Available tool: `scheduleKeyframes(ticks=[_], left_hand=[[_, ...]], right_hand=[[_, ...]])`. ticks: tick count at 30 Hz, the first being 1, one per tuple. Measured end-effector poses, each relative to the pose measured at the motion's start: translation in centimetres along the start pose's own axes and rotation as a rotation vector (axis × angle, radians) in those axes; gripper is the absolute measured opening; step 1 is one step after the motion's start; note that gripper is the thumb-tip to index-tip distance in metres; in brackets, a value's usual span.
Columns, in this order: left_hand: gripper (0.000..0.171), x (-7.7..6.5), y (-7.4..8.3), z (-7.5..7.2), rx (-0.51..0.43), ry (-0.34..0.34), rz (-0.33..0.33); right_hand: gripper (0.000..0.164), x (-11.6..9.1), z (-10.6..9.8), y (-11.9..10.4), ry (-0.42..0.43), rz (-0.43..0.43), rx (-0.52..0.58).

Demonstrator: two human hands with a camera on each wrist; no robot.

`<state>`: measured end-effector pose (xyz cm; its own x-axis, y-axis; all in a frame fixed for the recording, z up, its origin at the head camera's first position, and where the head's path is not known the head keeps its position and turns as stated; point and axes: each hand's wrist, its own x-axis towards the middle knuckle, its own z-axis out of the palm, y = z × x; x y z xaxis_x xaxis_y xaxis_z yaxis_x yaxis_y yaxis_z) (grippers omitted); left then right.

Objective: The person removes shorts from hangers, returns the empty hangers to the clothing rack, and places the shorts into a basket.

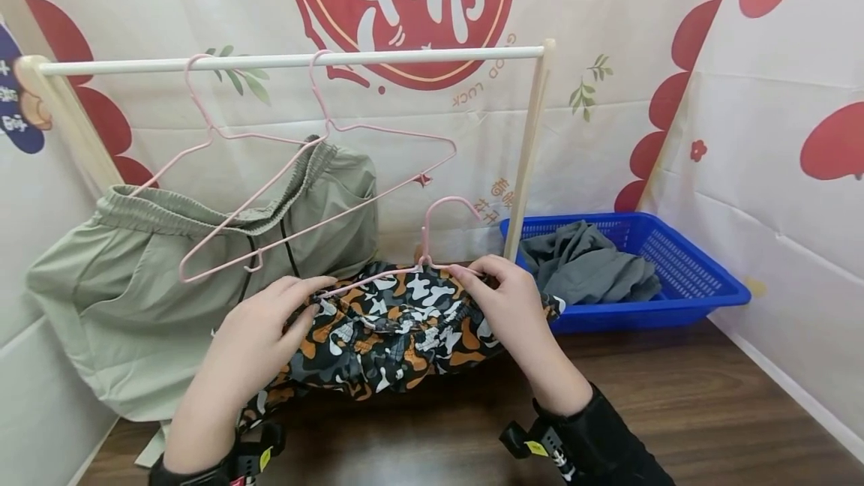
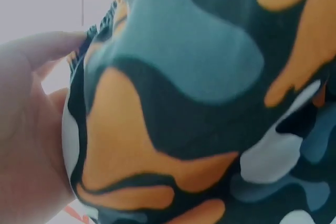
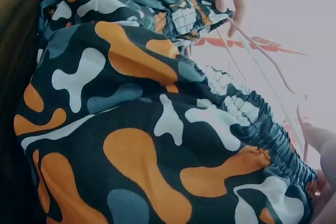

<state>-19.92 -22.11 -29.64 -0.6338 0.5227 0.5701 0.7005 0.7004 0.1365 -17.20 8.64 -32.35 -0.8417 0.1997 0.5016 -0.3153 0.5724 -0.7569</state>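
Observation:
Camouflage-print pants (image 1: 398, 340) in black, orange, white and grey bunch up in front of me, with a gathered elastic waistband (image 3: 262, 124). A pink hanger (image 1: 425, 242) sits at the waistband, its hook pointing up and its lower part hidden by the cloth. At the left end, my left hand (image 1: 259, 340) pinches the waistband beside the hanger's arm. My right hand (image 1: 509, 310) grips the hanger's right shoulder together with the waistband, thumb and fingers close together. In the left wrist view the printed cloth covers most of the picture beside the left hand (image 2: 31, 124).
A white rail (image 1: 270, 61) on wooden posts stands behind. From it hang sage-green pants (image 1: 155, 268) on one pink hanger and a bare pink hanger (image 1: 324, 214). A blue basket (image 1: 702, 306) with dark grey cloth (image 1: 587, 265) stands at the right on the brown table (image 1: 648, 388).

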Motion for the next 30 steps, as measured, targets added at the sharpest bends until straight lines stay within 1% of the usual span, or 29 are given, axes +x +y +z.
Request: scheduleKeyframes(ticks=[3,8,10,14,17,23,25,27,30], left_hand=[[0.030,0.2,0.1,0.6,0.003,0.057,0.054],[0.015,0.4,0.5,1.2,0.015,0.147,0.101],[0.013,0.5,0.7,1.4,0.009,0.174,0.117],[0.017,0.6,1.1,1.5,-0.009,0.212,0.141],[0.018,0.7,1.2,1.6,-0.016,0.216,0.145],[0.017,0.9,1.4,1.9,-0.017,0.187,0.163],[0.017,1.0,1.5,1.9,-0.020,0.179,0.164],[0.016,1.0,1.6,2.0,-0.024,0.171,0.162],[0.017,1.1,1.7,2.0,-0.031,0.163,0.161]], right_hand=[[0.041,0.0,0.0,0.1,0.001,0.000,0.014],[0.036,0.0,-0.3,0.2,-0.004,-0.019,0.070],[0.032,0.0,-0.5,0.1,-0.013,-0.025,0.095],[0.025,0.0,-0.7,-0.2,-0.042,-0.026,0.128],[0.022,-0.1,-0.7,-0.4,-0.073,-0.024,0.152],[0.015,-0.3,-0.5,-1.0,-0.119,-0.057,0.161],[0.014,-0.3,-0.3,-1.2,-0.126,-0.071,0.155],[0.014,-0.4,-0.1,-1.4,-0.123,-0.066,0.142],[0.020,-0.4,0.3,-1.6,-0.098,-0.050,0.102]])
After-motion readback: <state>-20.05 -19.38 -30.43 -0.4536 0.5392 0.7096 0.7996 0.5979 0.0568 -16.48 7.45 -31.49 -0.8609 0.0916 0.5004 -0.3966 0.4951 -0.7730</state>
